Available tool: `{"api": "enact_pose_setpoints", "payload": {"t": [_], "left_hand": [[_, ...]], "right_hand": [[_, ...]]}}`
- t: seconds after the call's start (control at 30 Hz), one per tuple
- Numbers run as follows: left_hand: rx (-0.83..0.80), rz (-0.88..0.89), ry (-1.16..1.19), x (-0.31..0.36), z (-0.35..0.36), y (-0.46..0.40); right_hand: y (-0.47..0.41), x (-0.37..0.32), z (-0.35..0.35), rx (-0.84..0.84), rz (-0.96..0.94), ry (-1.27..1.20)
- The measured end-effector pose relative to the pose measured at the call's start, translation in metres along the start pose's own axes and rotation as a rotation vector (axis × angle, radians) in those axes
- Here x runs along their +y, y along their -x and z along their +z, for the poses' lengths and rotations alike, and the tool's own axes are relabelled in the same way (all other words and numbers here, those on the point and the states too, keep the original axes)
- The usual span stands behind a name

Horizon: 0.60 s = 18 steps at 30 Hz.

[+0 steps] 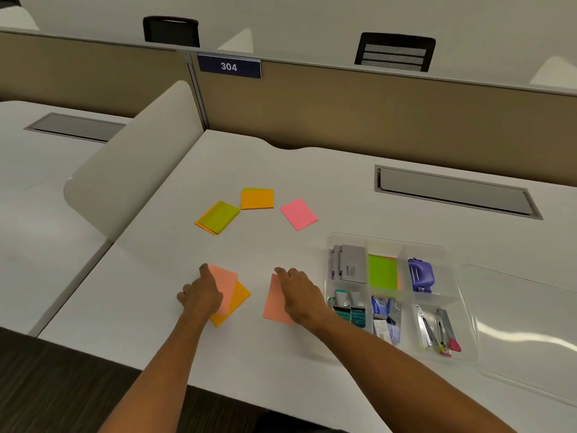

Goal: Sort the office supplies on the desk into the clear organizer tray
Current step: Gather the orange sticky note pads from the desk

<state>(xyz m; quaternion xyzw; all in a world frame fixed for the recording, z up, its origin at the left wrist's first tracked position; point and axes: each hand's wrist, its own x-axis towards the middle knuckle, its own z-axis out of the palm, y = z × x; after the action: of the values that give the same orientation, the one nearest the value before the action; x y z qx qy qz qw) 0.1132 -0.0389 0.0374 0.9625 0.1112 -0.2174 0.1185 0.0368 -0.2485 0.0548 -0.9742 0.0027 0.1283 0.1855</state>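
On the white desk, my left hand (201,293) lies over a salmon sticky-note pad (226,284) that overlaps an orange pad (239,300). My right hand (301,296) rests flat on a second salmon pad (274,303). Whether either hand grips its pad I cannot tell. Farther back lie a yellow-green pad (218,216), an orange pad with a green edge (257,199) and a pink pad (298,214). The clear organizer tray (448,251) stands to the right of my right hand. It holds a green pad (382,271), a purple hole punch (421,275), staple boxes and staplers.
A rounded white divider (131,160) stands at the desk's left side. A grey cable hatch (456,192) is set in the desk behind the tray. A tan partition with a "304" sign (229,66) closes off the back. The desk's front edge runs below my forearms.
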Motion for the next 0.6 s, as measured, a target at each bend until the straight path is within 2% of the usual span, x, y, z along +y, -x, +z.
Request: {"api": "enact_pose_setpoints", "payload": {"t": [0.13, 0.33, 0.47, 0.6], "left_hand": [[0.010, 0.051, 0.156, 0.005, -0.001, 0.007], [0.132, 0.203, 0.169, 0.017, -0.006, 0.021], [0.140, 0.201, 0.291, 0.026, -0.008, 0.028], [0.103, 0.200, 0.553, 0.042, -0.007, 0.038]], "right_hand": [[0.002, 0.002, -0.006, 0.024, 0.002, -0.140], [0.009, 0.010, -0.007, 0.044, -0.047, -0.214], [0.013, 0.018, -0.018, 0.073, 0.020, -0.437], [0.018, 0.033, -0.036, 0.109, 0.121, -0.727]]}}
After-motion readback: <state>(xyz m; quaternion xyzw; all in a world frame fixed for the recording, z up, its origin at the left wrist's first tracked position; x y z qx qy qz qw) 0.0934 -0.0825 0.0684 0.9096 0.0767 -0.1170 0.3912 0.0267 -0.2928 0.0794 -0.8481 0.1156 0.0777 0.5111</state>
